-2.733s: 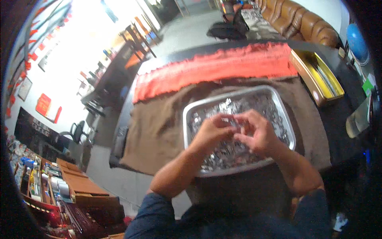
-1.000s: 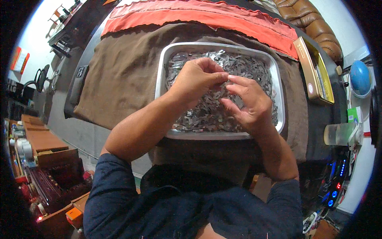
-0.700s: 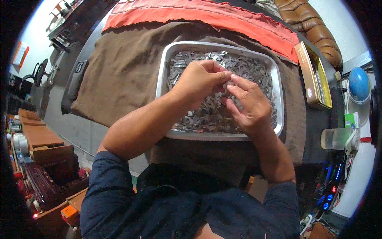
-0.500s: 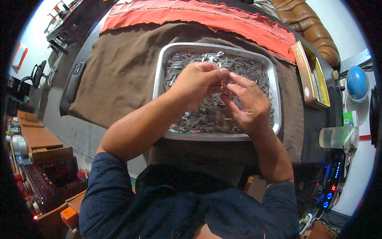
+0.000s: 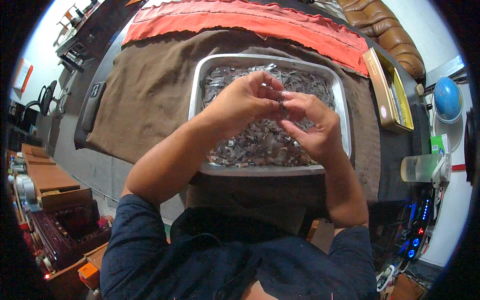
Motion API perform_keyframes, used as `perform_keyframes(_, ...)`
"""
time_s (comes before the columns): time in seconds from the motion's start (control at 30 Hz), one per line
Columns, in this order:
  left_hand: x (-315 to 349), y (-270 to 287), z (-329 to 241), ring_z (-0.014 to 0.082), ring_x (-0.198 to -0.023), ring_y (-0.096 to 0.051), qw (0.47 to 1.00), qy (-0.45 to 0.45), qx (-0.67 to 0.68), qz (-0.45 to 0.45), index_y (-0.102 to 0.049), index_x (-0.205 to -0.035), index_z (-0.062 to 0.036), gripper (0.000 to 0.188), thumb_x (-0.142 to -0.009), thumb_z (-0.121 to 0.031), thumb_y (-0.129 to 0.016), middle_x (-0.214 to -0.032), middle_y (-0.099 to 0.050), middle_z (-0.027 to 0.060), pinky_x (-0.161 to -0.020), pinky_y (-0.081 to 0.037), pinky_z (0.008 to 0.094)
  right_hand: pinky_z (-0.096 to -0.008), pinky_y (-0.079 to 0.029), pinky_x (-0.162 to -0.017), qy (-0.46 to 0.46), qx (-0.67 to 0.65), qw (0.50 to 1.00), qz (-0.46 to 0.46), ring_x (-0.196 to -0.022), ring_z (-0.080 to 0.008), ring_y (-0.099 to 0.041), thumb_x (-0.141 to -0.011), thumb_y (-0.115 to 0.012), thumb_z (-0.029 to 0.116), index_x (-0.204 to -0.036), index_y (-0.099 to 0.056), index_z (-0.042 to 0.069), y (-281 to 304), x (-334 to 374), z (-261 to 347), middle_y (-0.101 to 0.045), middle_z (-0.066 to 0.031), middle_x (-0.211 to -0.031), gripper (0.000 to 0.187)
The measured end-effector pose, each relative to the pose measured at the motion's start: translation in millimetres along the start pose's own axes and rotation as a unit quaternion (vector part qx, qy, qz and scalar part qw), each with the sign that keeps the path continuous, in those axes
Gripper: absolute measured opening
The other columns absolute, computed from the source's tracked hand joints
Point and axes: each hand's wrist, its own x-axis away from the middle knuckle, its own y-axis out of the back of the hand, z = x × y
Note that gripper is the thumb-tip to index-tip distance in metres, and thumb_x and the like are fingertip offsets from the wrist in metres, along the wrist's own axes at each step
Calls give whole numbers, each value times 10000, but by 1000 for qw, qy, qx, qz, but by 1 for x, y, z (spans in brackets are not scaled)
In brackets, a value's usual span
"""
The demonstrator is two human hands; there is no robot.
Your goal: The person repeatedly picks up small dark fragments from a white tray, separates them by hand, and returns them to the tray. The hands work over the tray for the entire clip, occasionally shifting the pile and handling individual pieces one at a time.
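Note:
My left hand [image 5: 248, 100] and my right hand [image 5: 313, 120] meet above a silver metal tray [image 5: 270, 171]. The tray holds a thick layer of small grey shredded strips [image 5: 260, 147], some of them shiny. The fingertips of both hands are pinched together close to each other. Whatever sits between them is small and mostly hidden by the fingers. I cannot make out what it is.
Under the tray lies a brown cloth [image 5: 150, 95], with a red-orange cloth [image 5: 240, 20] beyond it. At the right stand a tan box with a yellow inside [image 5: 387, 90], a blue globe-like ball [image 5: 447, 99] and a clear pitcher [image 5: 419, 168]. A brown leather sofa [image 5: 382, 32] is far right.
My left fingers have shifted and bent more, and my right fingers have closed in nearer to them. The whole view has moved slightly. The tray stays in place.

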Motion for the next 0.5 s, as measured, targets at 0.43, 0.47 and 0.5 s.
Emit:
perform_keyframes(0.43, 2, 4, -7, 245, -1044, -694, 995, 76, -40, 54, -488, -1177, -24, 321, -919, 13, -677, -1116, -677, 150, -895, -580, 357, -283, -583, -725, 63, 0, 995, 74, -839, -160, -704, -705, -832, -76, -1101, -689, 23, 11, -2, 3, -701, -164, -1191, 433)
perform_keyframes(0.47, 3, 4, -7, 239, -1034, -695, 996, 78, -25, 47, -492, -1177, -26, 316, -919, 11, -672, -1106, -677, 142, -897, -578, 359, -283, -581, -720, 63, -2, 996, 65, -821, -155, -701, -704, -834, -67, -1097, -688, 21, 11, -2, 4, -702, -164, -1180, 429)
perform_keyframes(0.5, 3, 4, -7, 233, -1023, -696, 996, 85, -9, 37, -497, -1177, -27, 312, -919, 9, -668, -1097, -677, 134, -900, -576, 360, -282, -578, -716, 63, 0, 997, 54, -804, -149, -697, -702, -837, -58, -1092, -687, 20, 10, -1, 4, -704, -163, -1170, 425)
